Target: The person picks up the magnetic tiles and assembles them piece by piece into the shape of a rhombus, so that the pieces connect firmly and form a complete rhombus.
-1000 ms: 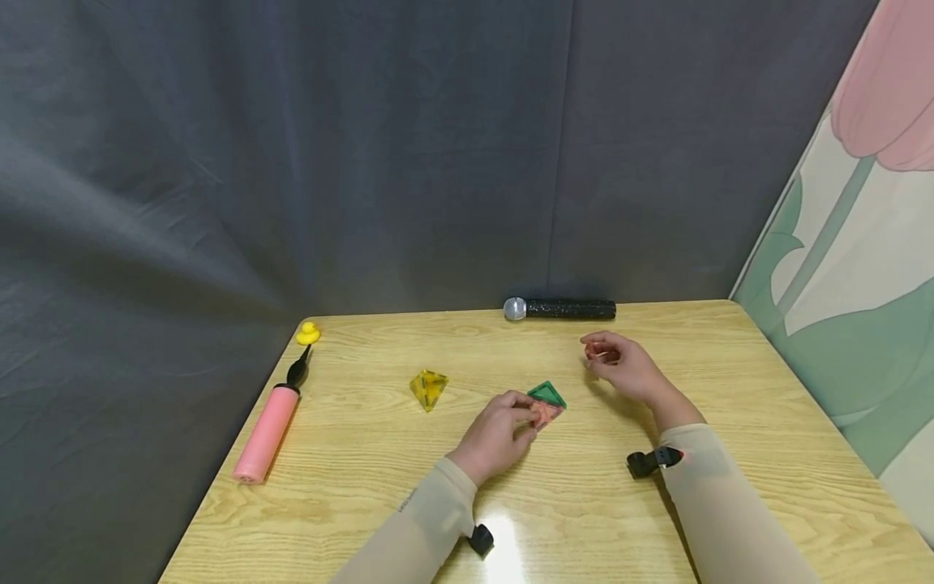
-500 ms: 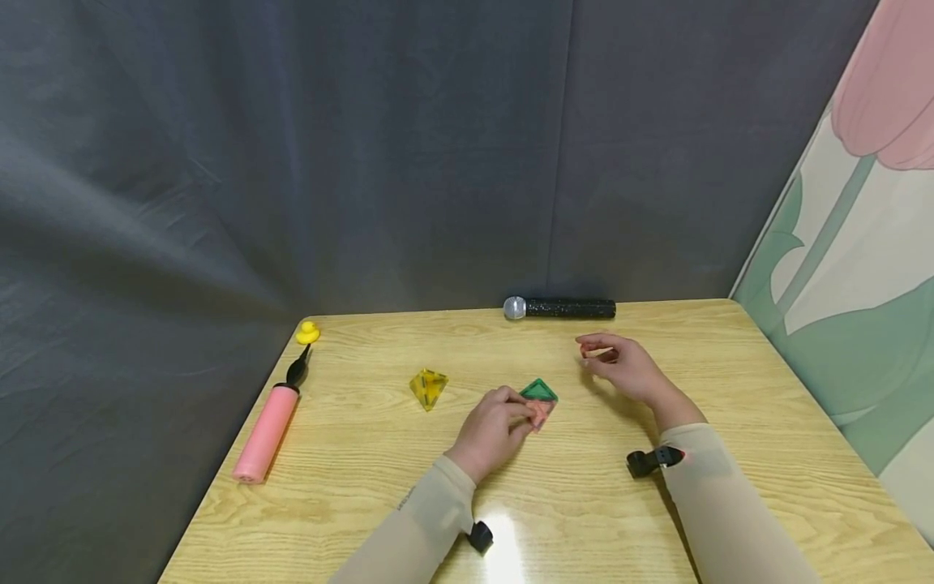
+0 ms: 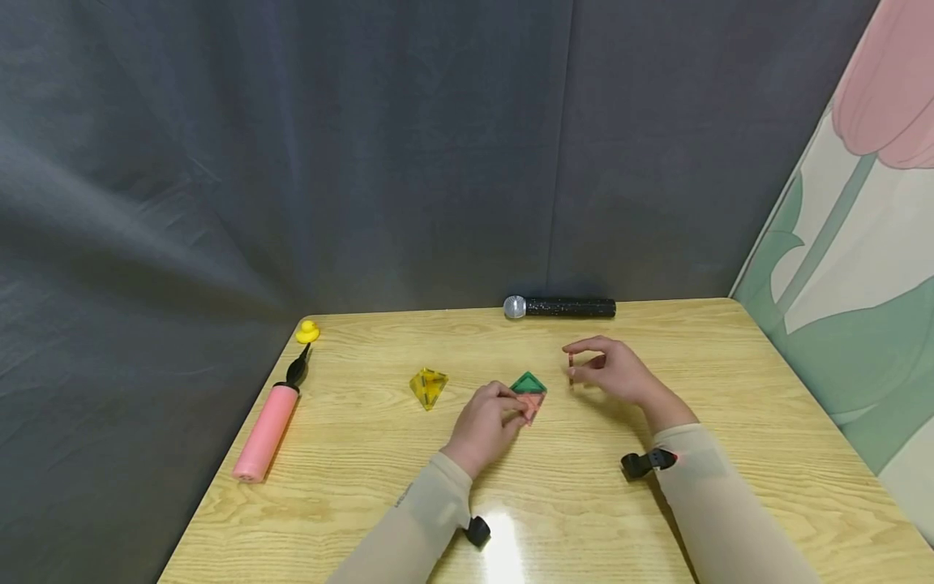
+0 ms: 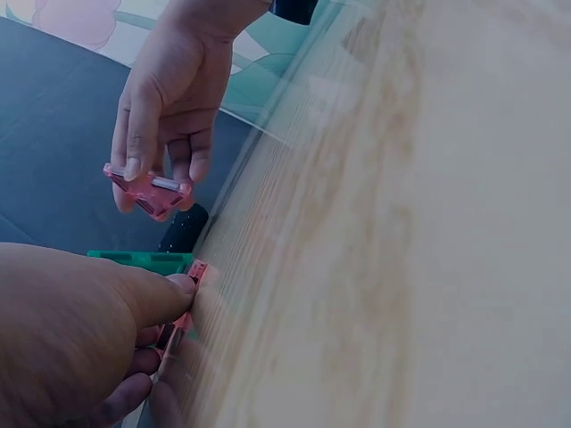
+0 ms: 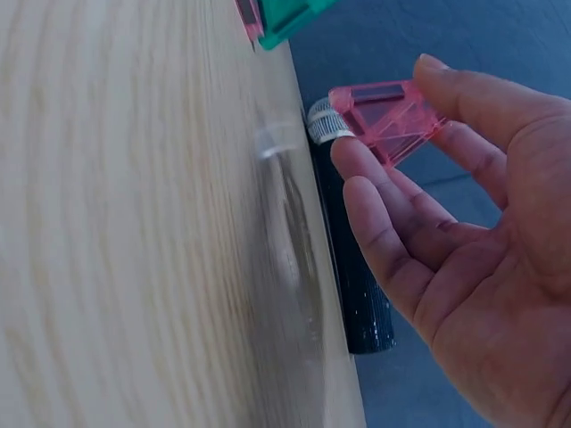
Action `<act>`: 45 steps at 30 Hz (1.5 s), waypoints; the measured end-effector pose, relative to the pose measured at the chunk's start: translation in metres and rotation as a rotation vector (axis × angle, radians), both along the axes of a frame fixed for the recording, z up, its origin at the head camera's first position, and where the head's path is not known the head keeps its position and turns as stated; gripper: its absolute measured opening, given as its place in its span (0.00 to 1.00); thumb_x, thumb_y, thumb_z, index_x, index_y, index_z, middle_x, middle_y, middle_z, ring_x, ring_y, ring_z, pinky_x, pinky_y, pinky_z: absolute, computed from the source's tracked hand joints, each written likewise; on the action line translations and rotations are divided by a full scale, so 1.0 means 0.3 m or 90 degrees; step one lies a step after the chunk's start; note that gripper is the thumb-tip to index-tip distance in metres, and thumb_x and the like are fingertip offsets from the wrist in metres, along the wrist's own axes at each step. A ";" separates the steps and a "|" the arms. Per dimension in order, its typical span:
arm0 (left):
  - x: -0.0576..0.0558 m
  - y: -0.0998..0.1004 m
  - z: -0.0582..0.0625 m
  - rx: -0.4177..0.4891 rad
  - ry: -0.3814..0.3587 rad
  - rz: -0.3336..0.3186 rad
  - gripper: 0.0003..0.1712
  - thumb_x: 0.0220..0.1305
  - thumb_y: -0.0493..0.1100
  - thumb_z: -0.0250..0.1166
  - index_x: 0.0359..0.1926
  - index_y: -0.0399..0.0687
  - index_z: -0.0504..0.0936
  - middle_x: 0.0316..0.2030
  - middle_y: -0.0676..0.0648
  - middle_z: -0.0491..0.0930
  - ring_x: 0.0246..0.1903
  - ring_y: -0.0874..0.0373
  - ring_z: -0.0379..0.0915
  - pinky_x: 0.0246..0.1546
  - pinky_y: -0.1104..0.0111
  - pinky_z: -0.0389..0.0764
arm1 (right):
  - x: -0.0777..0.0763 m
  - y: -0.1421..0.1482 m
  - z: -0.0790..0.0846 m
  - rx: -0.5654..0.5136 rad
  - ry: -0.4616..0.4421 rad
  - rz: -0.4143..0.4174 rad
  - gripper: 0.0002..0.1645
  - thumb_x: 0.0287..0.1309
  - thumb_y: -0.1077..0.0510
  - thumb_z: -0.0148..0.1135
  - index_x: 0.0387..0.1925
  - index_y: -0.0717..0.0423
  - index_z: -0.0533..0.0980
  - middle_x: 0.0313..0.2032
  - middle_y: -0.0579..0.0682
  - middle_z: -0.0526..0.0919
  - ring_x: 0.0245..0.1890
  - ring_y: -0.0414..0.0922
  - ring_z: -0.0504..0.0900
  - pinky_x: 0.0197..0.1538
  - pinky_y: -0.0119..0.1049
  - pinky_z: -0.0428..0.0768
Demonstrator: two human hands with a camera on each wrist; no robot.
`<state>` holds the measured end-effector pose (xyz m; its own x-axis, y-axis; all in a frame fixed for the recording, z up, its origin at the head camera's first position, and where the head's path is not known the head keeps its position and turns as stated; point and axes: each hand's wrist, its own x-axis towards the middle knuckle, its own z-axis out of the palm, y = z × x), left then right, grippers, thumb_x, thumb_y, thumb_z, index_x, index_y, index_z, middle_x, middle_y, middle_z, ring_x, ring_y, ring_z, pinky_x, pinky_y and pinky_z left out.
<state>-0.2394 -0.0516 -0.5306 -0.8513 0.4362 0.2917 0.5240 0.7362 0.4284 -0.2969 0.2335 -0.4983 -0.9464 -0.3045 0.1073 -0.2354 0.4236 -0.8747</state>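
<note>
My left hand (image 3: pixel 481 426) pinches a translucent pink triangular magnetic tile (image 3: pixel 535 401) low over the wooden table. Along that tile's far edge sits a green triangular magnetic tile (image 3: pixel 529 384), which the left wrist view shows sloping away from the pink one. To the right, my right hand (image 3: pixel 613 371) holds a second pink triangular magnetic tile (image 5: pixel 388 116) between thumb and fingers, raised above the table. The head view catches this tile nearly edge-on, a short gap from the green one. Left of both hands lies a yellow magnetic-tile shape (image 3: pixel 428 388), built like a small pyramid.
A black microphone (image 3: pixel 562 307) with a silver head lies along the table's back edge. On the left side are a pink hand pump (image 3: pixel 268 430) and a yellow rubber duck (image 3: pixel 308 332). A dark curtain (image 3: pixel 438 162) hangs behind the table (image 3: pixel 350 503).
My left hand has slid a little to the left with the pink and green tiles. My right hand has come left too, turning its pink tile upright and edge-on to the head view.
</note>
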 end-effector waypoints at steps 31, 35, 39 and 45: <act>-0.017 -0.015 -0.016 0.021 -0.004 0.022 0.14 0.69 0.49 0.74 0.54 0.56 0.91 0.51 0.56 0.79 0.52 0.58 0.74 0.54 0.67 0.78 | 0.029 -0.121 -0.031 -0.001 -0.034 0.110 0.21 0.61 0.61 0.77 0.51 0.66 0.80 0.46 0.60 0.85 0.46 0.56 0.86 0.45 0.37 0.86; -0.018 -0.016 -0.017 0.022 -0.004 0.021 0.15 0.68 0.49 0.74 0.54 0.55 0.91 0.51 0.56 0.79 0.53 0.58 0.74 0.55 0.67 0.78 | 0.029 -0.131 -0.036 -0.001 -0.028 0.106 0.20 0.61 0.61 0.77 0.50 0.67 0.80 0.44 0.60 0.85 0.44 0.56 0.86 0.44 0.37 0.86; -0.018 -0.016 -0.017 0.026 -0.004 0.022 0.15 0.68 0.49 0.74 0.54 0.55 0.91 0.51 0.56 0.79 0.52 0.58 0.74 0.55 0.67 0.78 | 0.033 -0.141 -0.036 0.011 -0.026 0.092 0.19 0.59 0.60 0.78 0.47 0.65 0.80 0.42 0.56 0.85 0.42 0.53 0.86 0.43 0.36 0.85; -0.019 -0.014 -0.019 0.028 0.000 0.023 0.15 0.68 0.49 0.75 0.54 0.55 0.91 0.50 0.56 0.79 0.52 0.59 0.74 0.54 0.67 0.78 | 0.028 -0.146 -0.043 0.033 -0.019 0.081 0.18 0.58 0.60 0.79 0.44 0.62 0.80 0.39 0.54 0.85 0.40 0.51 0.86 0.41 0.37 0.85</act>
<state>-0.2452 -0.0556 -0.5364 -0.8661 0.3920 0.3101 0.4976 0.7351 0.4604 -0.2884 0.1897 -0.5112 -0.9022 -0.4270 0.0606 -0.2644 0.4366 -0.8599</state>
